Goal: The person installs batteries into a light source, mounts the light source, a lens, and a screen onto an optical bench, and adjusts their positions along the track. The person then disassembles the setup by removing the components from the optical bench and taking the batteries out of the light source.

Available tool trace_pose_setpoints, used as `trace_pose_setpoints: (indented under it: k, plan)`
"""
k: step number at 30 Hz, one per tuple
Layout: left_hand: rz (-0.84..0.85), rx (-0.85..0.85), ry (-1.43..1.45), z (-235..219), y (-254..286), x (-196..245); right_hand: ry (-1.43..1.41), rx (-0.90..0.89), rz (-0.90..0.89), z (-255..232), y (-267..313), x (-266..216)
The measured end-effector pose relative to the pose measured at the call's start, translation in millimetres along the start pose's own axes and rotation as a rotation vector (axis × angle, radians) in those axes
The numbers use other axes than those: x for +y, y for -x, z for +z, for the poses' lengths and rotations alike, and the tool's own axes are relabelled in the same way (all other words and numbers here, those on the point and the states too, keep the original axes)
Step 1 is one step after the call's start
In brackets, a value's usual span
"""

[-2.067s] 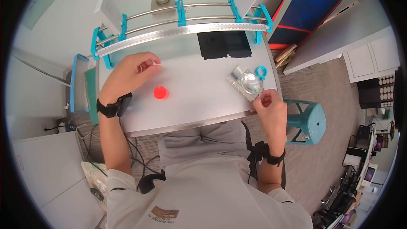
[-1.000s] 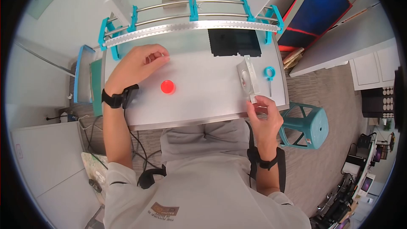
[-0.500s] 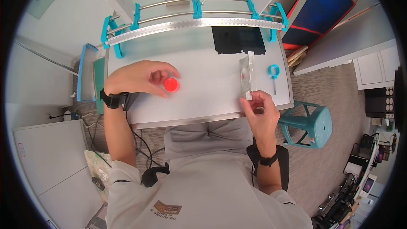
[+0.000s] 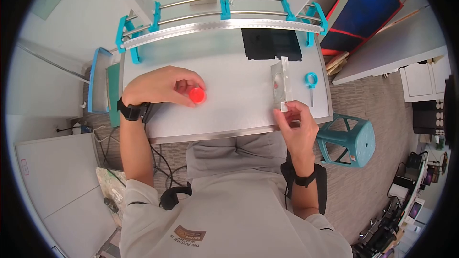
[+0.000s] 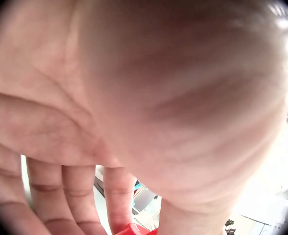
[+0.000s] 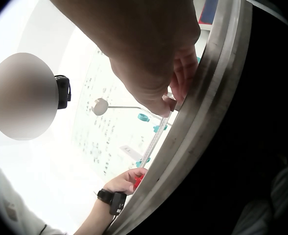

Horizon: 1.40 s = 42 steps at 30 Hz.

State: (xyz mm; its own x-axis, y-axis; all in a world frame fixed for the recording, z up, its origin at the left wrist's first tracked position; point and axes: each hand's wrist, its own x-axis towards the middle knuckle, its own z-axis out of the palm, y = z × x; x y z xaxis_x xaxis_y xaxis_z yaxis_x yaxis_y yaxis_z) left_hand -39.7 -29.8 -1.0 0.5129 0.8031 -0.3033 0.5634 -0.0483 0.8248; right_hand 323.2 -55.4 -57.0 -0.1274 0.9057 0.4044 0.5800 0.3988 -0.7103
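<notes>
My left hand grips a small red round cap between thumb and index finger, left of the table's middle. In the left wrist view the palm fills most of the picture, and the red cap peeks out between the fingertips at the bottom edge. At the table's front right, my right hand pinches the near end of a clear, angled plate with a round lens-like disc in its face. The plate stands on edge. In the right wrist view the right hand mostly hides it.
A teal ring on a thin stem lies right of the plate. Behind are a black panel and a rack of metal rods with teal brackets and a ruler. The metal table edge runs along the front; a teal stool stands right.
The right hand has turned the clear plate from lying flat to standing on edge. The left hand has come down to the red cap and closed its fingers on it.
</notes>
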Motion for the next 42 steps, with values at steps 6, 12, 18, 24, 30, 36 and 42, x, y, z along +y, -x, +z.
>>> trace_pose_setpoints:
  k: [6,12,18,24,30,36,42]
  plan:
    - [0.003,-0.001,-0.021,2,-2,3,0.011,-0.006,0.002,0,0,1]
    - [0.016,0.026,-0.035,2,-3,2,0.016,-0.02,0.013,-1,-2,-1]
    - [-0.018,0.037,-0.01,3,-4,3,0.018,-0.015,-0.006,-1,-1,0]
    - [-0.03,0.042,0.014,4,-4,3,0.028,-0.019,-0.01,-3,-1,0]
    - [-0.053,0.032,0.036,4,-5,1,0.019,-0.026,-0.011,-4,-1,1]
    - [-0.095,0.028,0.019,2,-3,9,-0.019,-0.047,0.055,-6,0,0]
    - [-0.046,0.095,0.102,3,-3,3,0.114,0.131,0.008,-38,-9,22]
